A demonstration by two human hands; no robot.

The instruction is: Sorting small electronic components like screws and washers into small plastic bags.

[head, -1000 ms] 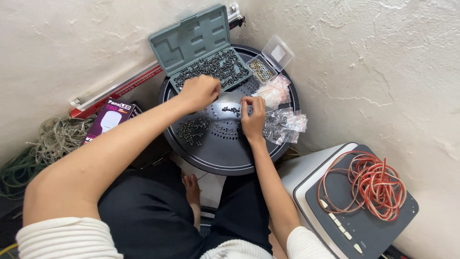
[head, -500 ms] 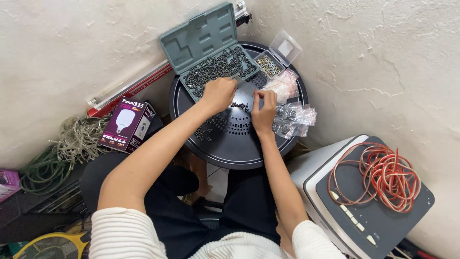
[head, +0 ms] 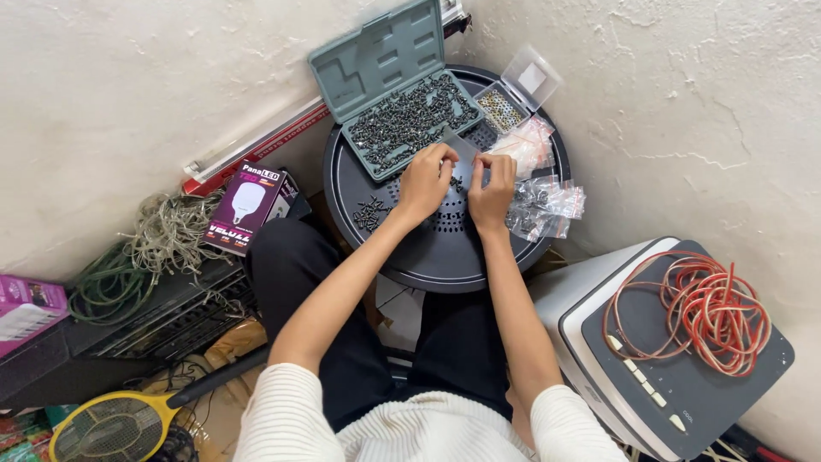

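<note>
Left hand (head: pixel 425 178) has drawn back from the grey plastic case of dark screws (head: pixel 409 120). It now meets right hand (head: pixel 492 184) over the round black desk (head: pixel 445 257); both pinch a small clear plastic bag (head: pixel 466 154).

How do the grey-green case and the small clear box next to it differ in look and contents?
The grey-green case is far larger than the small clear box. The case is opaque plastic with a moulded lid; the box is see-through. The case holds a heap of dark screws, the box small pale or brassy pieces. Both lie open on the round black tray, just beyond the left hand and right hand.
</note>
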